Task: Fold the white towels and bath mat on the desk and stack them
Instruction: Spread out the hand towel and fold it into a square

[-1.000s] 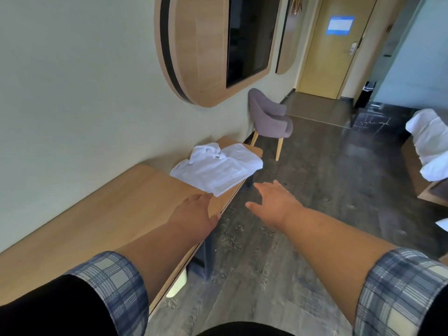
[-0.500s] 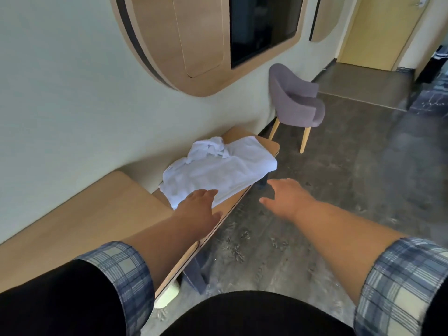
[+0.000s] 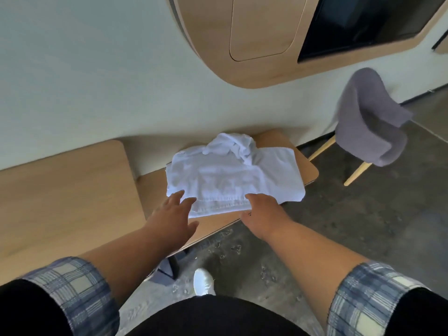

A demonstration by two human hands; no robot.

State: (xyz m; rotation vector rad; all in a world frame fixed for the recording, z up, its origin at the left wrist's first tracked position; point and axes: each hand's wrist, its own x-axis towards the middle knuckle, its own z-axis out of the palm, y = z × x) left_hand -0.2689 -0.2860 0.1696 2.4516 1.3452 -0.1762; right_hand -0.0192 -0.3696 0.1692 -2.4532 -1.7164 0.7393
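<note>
Both hands have reached the pile since a second ago. My left hand (image 3: 174, 214) rests flat-fingered on the near-left corner of the white towels (image 3: 232, 180), which lie on the counter (image 3: 150, 190). My right hand (image 3: 261, 212) meets the near hem, but I cannot tell whether it grips. The cloth looks soft, light and floppy, so I'd pinch the hem corners.

"What's on that side?"

"A pale, plain wall (image 3: 84, 69) fills the upper left. At the upper right a rounded wooden panel (image 3: 254, 44) hangs on it, with a dark screen (image 3: 363, 20) set in."

"And lower down?"

"A light wood desk (image 3: 68, 195) runs along the wall from the left edge to the centre, its left part higher than the rest. At the right, a grey chair (image 3: 363, 122) on pale wooden legs stands on a dark grey floor (image 3: 351, 226)."
</note>
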